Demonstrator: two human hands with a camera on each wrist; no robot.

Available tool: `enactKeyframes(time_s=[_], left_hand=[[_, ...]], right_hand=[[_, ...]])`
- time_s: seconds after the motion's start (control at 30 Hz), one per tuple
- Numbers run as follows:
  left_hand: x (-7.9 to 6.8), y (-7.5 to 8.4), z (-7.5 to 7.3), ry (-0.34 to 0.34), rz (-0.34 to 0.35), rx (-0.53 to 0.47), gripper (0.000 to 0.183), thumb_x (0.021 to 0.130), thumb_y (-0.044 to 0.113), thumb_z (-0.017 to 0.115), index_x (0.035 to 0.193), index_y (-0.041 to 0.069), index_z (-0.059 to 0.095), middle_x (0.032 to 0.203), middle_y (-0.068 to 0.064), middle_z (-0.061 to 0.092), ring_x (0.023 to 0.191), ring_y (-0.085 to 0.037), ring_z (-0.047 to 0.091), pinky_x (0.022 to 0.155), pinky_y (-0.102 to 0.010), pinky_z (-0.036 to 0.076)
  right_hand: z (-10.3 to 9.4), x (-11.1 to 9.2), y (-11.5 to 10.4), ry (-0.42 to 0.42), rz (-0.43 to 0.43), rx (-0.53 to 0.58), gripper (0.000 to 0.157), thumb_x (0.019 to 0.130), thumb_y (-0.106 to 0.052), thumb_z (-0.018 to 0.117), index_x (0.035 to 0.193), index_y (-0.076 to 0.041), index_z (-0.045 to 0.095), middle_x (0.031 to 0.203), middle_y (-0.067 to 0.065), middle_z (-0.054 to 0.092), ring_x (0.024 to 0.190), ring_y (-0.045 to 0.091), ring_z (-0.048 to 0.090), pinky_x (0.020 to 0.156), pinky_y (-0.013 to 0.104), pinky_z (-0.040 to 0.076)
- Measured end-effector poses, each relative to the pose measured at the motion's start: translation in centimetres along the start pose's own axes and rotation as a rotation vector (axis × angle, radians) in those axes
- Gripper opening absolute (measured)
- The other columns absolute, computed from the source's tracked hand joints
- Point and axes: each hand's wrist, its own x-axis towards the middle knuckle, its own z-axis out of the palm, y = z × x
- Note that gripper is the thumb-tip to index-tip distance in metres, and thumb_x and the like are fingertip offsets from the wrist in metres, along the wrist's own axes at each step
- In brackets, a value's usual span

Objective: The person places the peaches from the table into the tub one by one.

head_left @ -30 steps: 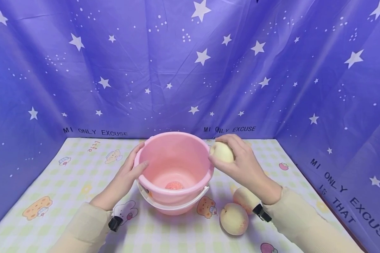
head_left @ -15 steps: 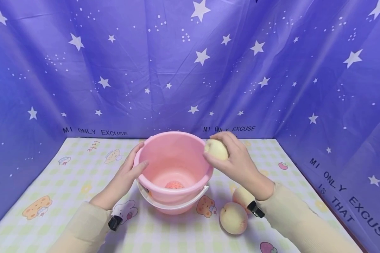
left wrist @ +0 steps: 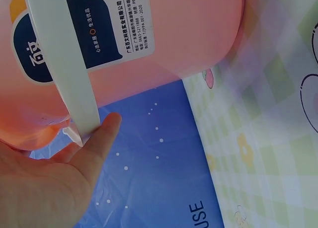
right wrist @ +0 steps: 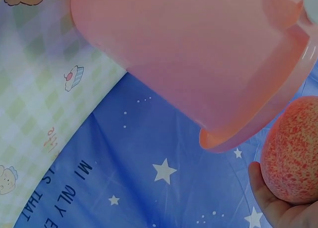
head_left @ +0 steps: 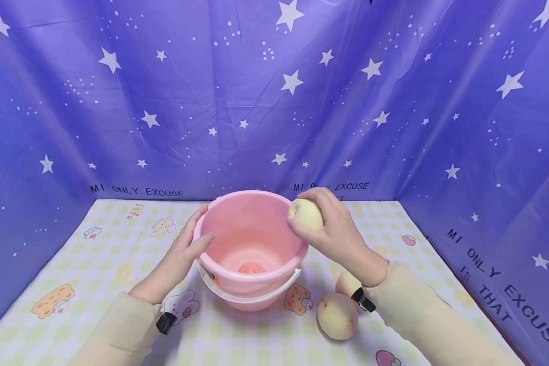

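Note:
A pink plastic bucket point(head_left: 247, 218) with a white handle point(head_left: 256, 299) stands on the table, its mouth up. My left hand point(head_left: 178, 259) grips its left rim, thumb over the edge; the left wrist view shows the fingers under the rim by the handle point(left wrist: 64, 74). In my right hand point(head_left: 345, 239) is a peach point(head_left: 308, 216), pale on one side and red-speckled on the other, held at the bucket's right rim. Low inside the bucket shows a red speckled, rounded top, likely another peach point(head_left: 252, 268).
Two more peaches lie on the tablecloth right of the bucket: one point(head_left: 337, 316) in full view, another point(head_left: 347, 283) partly behind the right wrist strap. A purple star-printed curtain point(head_left: 238, 101) rises behind and at both sides of the checked tablecloth point(head_left: 100, 284).
My right hand has moved left and slightly up with the peach, from beside the bucket's right rim to over that rim. My left hand and the bucket stay in place.

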Motion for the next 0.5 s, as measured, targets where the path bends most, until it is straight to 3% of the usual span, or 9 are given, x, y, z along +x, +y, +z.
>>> enactKeyframes(time_s=[0.5], left_hand=[[0.03,-0.10,0.04,0.003,0.002,-0.002,0.061,0.094,0.041,0.047,0.146,0.036,0.017,0.154,0.000,0.014,0.141,-0.028,0.012,0.108,-0.063,0.010]], right_hand=[[0.95,0.65,-0.47,-0.056,-0.024,0.030,0.039,0.076,-0.034,0.073,0.107,-0.016,0.058,0.105,-0.002,0.056,0.085,0.013,0.055,0.061,0.028,0.050]])
